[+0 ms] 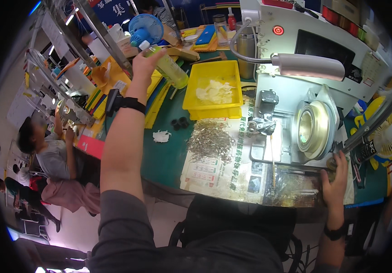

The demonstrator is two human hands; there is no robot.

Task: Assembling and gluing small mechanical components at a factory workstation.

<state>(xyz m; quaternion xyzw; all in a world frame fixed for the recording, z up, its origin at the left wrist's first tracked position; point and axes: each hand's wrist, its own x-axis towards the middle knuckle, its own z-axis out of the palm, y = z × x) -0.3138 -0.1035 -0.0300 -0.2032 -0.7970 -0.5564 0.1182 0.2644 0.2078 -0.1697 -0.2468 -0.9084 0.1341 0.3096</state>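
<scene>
At the far left of the bench, my left hand is closed around the upper part of a clear bottle of yellow-green liquid with a white cap. The bottle leans, its base toward the yellow tray, which holds pale, crumpled material. My right hand lies near the front edge beside the machine, with thumb and fingers apart and nothing visible in it. Just beyond it is the machine's round pale wheel. A tangled pile of thin metal pieces lies on a printed sheet between my hands.
A lamp on a bendable neck hangs over the machine. Small black cylinders and a scrap of white paper lie on the green mat. A blue fan stands behind; a yellow fan is at right. Another person sits at left.
</scene>
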